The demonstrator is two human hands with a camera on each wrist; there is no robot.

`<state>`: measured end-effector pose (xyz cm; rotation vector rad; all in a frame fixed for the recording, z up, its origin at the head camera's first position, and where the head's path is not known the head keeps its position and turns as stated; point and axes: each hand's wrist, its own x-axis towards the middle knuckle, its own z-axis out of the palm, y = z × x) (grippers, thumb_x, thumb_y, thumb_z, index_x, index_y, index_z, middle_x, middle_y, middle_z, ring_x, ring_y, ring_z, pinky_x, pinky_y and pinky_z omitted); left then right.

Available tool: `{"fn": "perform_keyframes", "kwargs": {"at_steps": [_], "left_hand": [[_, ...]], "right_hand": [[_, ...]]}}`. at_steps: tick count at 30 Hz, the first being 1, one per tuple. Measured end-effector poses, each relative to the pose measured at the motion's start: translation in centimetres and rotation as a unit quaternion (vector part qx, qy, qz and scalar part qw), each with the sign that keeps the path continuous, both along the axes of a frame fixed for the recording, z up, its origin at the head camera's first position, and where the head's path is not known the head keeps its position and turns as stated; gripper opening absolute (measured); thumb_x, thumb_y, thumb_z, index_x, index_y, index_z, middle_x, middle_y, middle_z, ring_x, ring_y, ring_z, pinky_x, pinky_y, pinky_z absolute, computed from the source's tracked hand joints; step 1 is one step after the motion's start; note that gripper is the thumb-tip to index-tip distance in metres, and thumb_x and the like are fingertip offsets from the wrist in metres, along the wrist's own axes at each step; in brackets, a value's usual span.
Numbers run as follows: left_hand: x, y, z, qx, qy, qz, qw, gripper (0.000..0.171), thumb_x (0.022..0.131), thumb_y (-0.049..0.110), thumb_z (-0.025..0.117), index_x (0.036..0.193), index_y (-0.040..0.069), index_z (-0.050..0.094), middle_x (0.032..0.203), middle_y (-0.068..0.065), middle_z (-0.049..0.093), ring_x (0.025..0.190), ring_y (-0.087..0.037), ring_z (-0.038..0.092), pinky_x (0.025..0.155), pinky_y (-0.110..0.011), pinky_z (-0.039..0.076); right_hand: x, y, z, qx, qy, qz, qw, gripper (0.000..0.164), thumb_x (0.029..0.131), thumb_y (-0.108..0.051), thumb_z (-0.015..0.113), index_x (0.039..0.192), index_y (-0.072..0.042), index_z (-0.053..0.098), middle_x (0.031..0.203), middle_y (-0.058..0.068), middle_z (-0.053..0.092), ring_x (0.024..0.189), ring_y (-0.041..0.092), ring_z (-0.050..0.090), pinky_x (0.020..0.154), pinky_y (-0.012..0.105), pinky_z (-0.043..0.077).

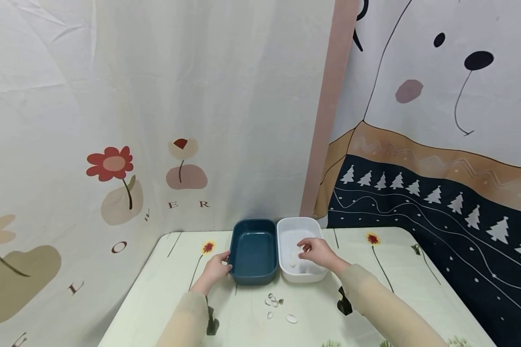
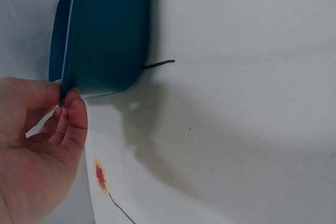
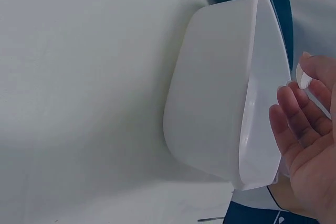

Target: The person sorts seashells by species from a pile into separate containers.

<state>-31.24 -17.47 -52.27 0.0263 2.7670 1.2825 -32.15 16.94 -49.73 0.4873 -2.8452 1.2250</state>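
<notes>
A dark blue plastic tub (image 1: pixel 254 278) and a white plastic tub (image 1: pixel 303 277) stand side by side on the table. My left hand (image 1: pixel 214 273) pinches the blue tub's rim on its left side, thumb and fingers on either side of the edge in the left wrist view. Over the white tub is my right hand (image 1: pixel 319 252), holding a small white shell (image 3: pixel 303 77) between thumb and fingertips. Inside the white tub lies a small pale piece (image 1: pixel 293 263). In front of the tubs, several small shells (image 1: pixel 291 318) are scattered on the table.
The table (image 1: pixel 156 308) has a pale cloth printed with flowers. Behind it hangs a white curtain (image 1: pixel 243 120), close to the tubs' far ends. Another printed cloth (image 1: pixel 438 241) with a bear and trees hangs to the right.
</notes>
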Motion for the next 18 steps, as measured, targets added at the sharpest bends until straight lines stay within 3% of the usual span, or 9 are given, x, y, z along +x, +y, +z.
{"fn": "perform_keyframes", "kwargs": {"at_steps": [18], "left_hand": [[0.50, -0.05, 0.47, 0.000, 0.006, -0.009, 0.9999, 0.054, 0.088, -0.003, 0.059, 0.140, -0.008, 0.045, 0.111, -0.022, 0.059, 0.071, -0.017, 0.057, 0.065, -0.030, 0.047]], "right_hand": [[-0.52, -0.48, -0.93, 0.002, -0.025, -0.038, 0.999, 0.028, 0.078, -0.004, 0.076, 0.105, 0.003, 0.069, 0.077, 0.001, 0.057, 0.071, 0.015, 0.051, 0.063, 0.029, 0.044]]}}
